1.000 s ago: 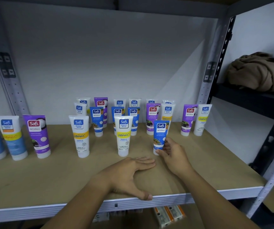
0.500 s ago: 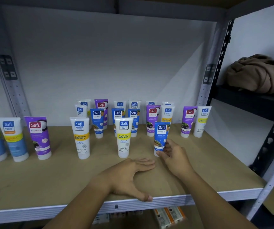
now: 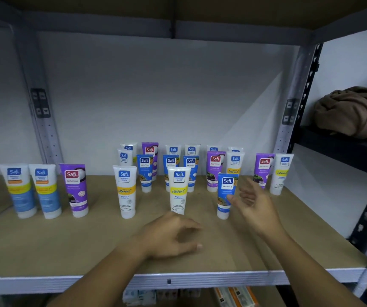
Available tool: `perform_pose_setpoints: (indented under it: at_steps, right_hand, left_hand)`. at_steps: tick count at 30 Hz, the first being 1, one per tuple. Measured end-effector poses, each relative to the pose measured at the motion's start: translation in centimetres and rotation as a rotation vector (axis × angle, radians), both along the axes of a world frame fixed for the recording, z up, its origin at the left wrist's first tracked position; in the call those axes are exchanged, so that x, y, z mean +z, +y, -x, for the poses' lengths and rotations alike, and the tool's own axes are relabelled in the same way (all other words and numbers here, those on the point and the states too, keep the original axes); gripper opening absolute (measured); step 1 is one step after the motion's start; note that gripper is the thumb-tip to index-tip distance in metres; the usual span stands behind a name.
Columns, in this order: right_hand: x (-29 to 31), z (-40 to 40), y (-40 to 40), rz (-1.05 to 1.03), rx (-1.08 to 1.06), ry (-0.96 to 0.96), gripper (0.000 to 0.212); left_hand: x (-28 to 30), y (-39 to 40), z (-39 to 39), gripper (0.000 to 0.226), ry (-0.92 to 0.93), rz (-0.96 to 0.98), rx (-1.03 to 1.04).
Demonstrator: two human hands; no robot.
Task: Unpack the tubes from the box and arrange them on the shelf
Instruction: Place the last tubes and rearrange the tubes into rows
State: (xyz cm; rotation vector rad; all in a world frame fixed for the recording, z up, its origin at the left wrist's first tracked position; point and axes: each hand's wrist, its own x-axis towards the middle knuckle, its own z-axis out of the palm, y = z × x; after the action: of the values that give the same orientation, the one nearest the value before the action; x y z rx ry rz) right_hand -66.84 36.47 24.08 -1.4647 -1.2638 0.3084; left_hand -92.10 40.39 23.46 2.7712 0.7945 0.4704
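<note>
Now the right hand (image 3: 252, 203) is in the air just right of a blue tube (image 3: 225, 194), with its fingers spread and relaxed, and it holds nothing. Whether a fingertip touches the blue tube, I cannot tell. This tube stands upright on its cap on the wooden shelf (image 3: 45, 247), in the near row, right of a white tube with a yellow band (image 3: 178, 190).

The left hand (image 3: 171, 237) is low over the shelf board, near the front edge and just in front of that white tube. Its fingers are loosely curled and blurred, and they hold nothing.

Another white tube with a yellow band (image 3: 126, 191) stands further left in the same row. Behind them a group of blue, purple and white tubes (image 3: 171, 160) stands upright in rows toward the far wall. At the left end of the shelf stand two white and blue tubes (image 3: 31, 191) and one purple tube (image 3: 75, 189), side by side. At the far right stand a purple tube (image 3: 263, 169) and a white one (image 3: 281, 173), near the metal post.

On the next rack to the right, a brown cloth (image 3: 351, 111) lies in a heap on a dark shelf.
</note>
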Motion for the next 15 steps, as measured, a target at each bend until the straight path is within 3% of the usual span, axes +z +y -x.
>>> perform_pose_setpoints:
  at_steps: [5,9,15]
  right_hand:
    - [6.8,1.0,0.9,-0.118,-0.096,-0.214,0.057]
    - [12.2,4.9,4.3,-0.065,0.065,-0.439,0.042]
    - [15.1,12.6,12.8,0.149,0.32,-0.768,0.038]
  left_hand:
    - [7.3,0.7,3.8,0.019,-0.23,-0.007,0.063]
    - [14.6,3.6,6.5,0.011,-0.307,-0.167,0.192]
    - [17.6,11.8,9.8,0.034,0.038,-0.251,0.476]
